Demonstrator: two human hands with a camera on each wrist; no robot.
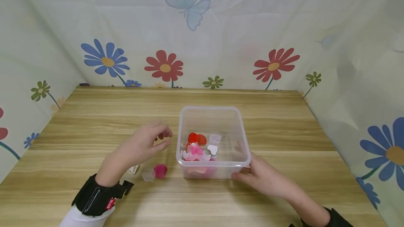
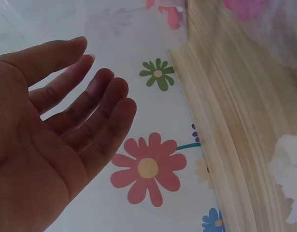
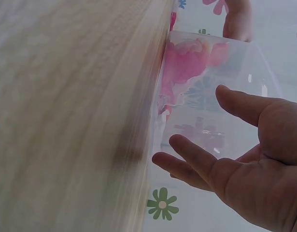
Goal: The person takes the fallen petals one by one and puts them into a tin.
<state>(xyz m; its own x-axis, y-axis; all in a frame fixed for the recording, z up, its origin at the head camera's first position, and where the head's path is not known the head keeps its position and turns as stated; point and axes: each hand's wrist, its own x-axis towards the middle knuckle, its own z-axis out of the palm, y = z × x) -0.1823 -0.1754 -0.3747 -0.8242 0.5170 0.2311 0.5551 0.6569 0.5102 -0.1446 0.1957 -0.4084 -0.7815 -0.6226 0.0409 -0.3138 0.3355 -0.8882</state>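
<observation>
A clear plastic box [image 1: 233,164] stands on the table. Inside it lie red pieces [image 1: 200,139], a pink and white petal-like piece [image 1: 196,152] and a small white piece [image 1: 212,149]. My left hand [image 1: 146,141] hovers left of the box, fingers loosely bent and holding nothing. At the box's front right corner is my right hand [image 1: 263,174], its thumb by the front wall and its fingers spread along the right side. Below my left hand lie a pink piece [image 1: 160,171], a frosted translucent piece [image 1: 148,175] and a white piece [image 1: 134,170], partly hidden by the wrist.
The wood-grain table [image 1: 284,125] is bordered at the back and sides by a flowered curtain [image 1: 233,38]. A black strap [image 1: 94,197] sits on my left wrist, and another [image 1: 336,218] shows at my right.
</observation>
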